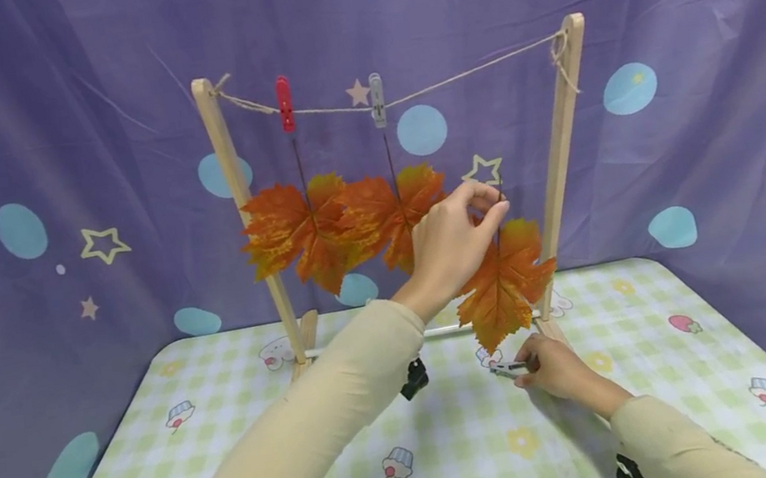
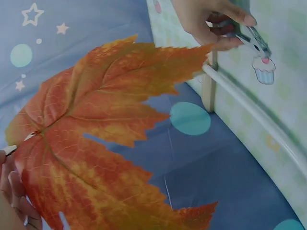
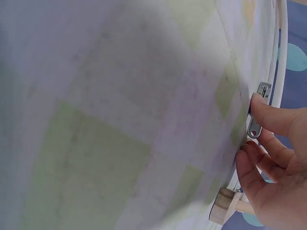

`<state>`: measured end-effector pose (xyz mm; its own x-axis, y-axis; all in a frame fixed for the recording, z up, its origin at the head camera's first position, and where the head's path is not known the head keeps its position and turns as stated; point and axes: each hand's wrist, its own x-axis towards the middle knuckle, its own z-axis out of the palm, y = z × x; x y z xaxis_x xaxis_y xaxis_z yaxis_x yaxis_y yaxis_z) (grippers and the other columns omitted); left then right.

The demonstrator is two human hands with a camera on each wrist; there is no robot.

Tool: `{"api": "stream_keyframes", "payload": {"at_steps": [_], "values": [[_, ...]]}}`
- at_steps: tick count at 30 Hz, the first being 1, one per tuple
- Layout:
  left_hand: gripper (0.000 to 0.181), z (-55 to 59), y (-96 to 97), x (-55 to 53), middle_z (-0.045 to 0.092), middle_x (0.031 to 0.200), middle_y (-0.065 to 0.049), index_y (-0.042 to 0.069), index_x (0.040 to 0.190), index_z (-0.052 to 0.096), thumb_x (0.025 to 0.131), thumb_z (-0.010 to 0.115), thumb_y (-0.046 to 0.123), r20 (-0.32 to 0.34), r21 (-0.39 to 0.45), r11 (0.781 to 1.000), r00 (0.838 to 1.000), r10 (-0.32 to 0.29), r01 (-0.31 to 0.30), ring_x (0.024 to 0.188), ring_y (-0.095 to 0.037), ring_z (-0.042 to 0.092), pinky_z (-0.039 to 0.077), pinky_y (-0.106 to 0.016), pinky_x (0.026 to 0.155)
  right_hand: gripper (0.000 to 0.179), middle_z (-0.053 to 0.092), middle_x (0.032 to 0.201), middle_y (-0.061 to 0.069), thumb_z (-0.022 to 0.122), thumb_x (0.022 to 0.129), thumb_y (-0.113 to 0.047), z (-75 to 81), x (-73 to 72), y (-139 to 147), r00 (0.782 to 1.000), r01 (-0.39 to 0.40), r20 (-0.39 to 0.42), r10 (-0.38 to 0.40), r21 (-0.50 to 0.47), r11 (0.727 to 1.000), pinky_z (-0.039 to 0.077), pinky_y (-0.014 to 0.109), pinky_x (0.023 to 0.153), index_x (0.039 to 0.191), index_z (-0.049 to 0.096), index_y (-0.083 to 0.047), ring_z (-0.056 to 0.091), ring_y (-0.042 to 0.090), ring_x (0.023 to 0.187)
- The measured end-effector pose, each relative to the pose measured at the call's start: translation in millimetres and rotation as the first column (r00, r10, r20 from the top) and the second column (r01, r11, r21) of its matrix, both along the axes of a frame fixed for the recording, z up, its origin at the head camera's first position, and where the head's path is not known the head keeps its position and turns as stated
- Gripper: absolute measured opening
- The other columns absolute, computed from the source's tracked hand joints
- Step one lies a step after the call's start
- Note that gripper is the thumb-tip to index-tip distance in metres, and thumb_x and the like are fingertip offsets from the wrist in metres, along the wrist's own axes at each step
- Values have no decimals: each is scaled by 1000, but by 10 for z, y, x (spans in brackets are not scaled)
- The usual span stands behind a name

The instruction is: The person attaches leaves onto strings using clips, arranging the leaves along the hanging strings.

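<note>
My left hand (image 1: 448,241) pinches the thin stem of an orange maple leaf (image 1: 507,286), which hangs below the fingers near the right post. This leaf (image 2: 96,100) fills much of the left wrist view. Low over the tabletop, my right hand (image 1: 561,371) holds a grey clothespin (image 1: 507,369) between thumb and fingers; the right wrist view shows the same clothespin (image 3: 254,125) pinched at the fingertips. Two more maple leaves hang by their stems from the twine (image 1: 324,111), one under a red clothespin (image 1: 285,105), the other under a grey clothespin (image 1: 378,101) and partly behind my left hand.
The twine is tied between two wooden posts, a left post (image 1: 228,155) and a right post (image 1: 559,133). A white rod (image 1: 444,330) joins them near the bottom. Beneath is a checked tablecloth (image 1: 238,466); behind hangs a purple curtain (image 1: 61,90).
</note>
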<state>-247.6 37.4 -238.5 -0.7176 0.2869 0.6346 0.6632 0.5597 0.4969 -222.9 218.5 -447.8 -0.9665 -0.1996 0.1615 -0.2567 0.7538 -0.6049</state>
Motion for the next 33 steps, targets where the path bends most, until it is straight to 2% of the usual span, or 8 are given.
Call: {"api": "stream_keyframes", "payload": {"at_steps": [9,15,18,26,29,33], "values": [[21,100,132,-174,70,98,14,25,112,68,99,60,40,-118,-33,999,993,16,-20,77,-1,57,41,-21,57,28,57,80,2,87,73,-6,14,-16,4,1000,17,9,-17,8,1000,48,35,69,92,67,0,55,16,73],[21,213,193,-275,71,99,14,24,113,68,100,59,39,-229,-94,990,970,84,-108,76,-3,60,40,-19,56,28,57,82,2,85,75,-6,30,6,14,1000,14,21,-14,10,1000,47,33,68,95,67,2,54,15,73],[23,282,218,-327,72,100,14,24,114,67,100,59,39,-267,-99,985,957,114,-145,75,-3,62,40,-18,55,28,57,82,2,85,76,-6,44,13,19,1000,10,27,-11,11,1000,47,33,67,96,67,3,54,15,73],[24,462,232,-433,72,101,14,24,115,67,100,58,41,-283,-80,973,941,185,-215,72,-4,61,40,-20,54,25,57,87,6,82,77,-2,77,-15,56,996,-46,68,48,-35,998,47,31,67,97,68,5,54,17,76],[23,482,224,-473,72,102,14,24,115,67,100,59,40,-277,-72,971,940,200,-227,72,-4,61,40,-20,54,25,59,90,10,80,78,1,109,-23,83,992,-82,90,87,-56,995,50,31,68,98,67,7,58,20,78],[25,472,205,-523,72,103,15,26,116,67,100,57,42,-254,-90,961,939,231,-261,69,-4,59,39,-20,53,26,66,92,12,76,80,4,177,-3,120,989,-97,110,101,-47,994,52,33,68,103,67,8,63,22,80]]}}
